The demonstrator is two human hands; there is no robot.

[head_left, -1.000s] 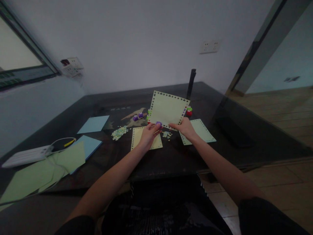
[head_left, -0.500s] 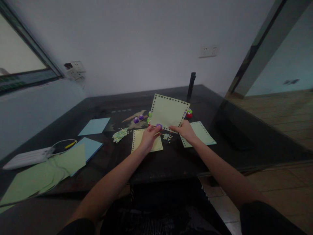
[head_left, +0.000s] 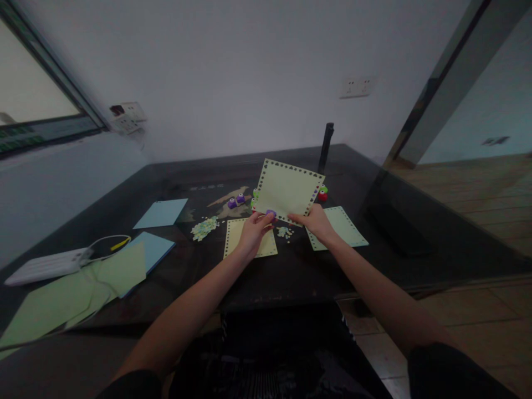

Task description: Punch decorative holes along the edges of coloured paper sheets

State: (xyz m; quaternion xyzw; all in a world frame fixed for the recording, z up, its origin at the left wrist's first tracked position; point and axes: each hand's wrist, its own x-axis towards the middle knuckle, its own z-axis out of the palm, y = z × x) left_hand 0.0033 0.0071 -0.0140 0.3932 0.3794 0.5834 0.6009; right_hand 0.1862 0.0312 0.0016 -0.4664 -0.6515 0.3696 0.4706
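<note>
A pale yellow-green paper sheet [head_left: 288,191], tilted up above the table, has small holes punched along its edges. My left hand [head_left: 253,230] is closed on a small purple craft punch [head_left: 271,213] at the sheet's lower left edge, thumb on top. My right hand [head_left: 316,221] pinches the lower right part of the sheet. Under my left hand lies a yellow sheet [head_left: 233,238] with a punched border. A greener punched sheet [head_left: 343,227] lies under my right wrist. Small paper bits [head_left: 285,233] lie between them, near a larger heap [head_left: 204,228].
Purple punches [head_left: 236,201] sit behind the heap; green and red ones [head_left: 322,194] show partly behind the held sheet. Blue sheets [head_left: 162,213], green sheets [head_left: 58,291] and a white power strip [head_left: 45,267] with a cable lie left. A black upright object [head_left: 326,147] stands at the back.
Almost nothing differs. The view has shifted very slightly; both hands keep the same hold on the sheet and the punch.
</note>
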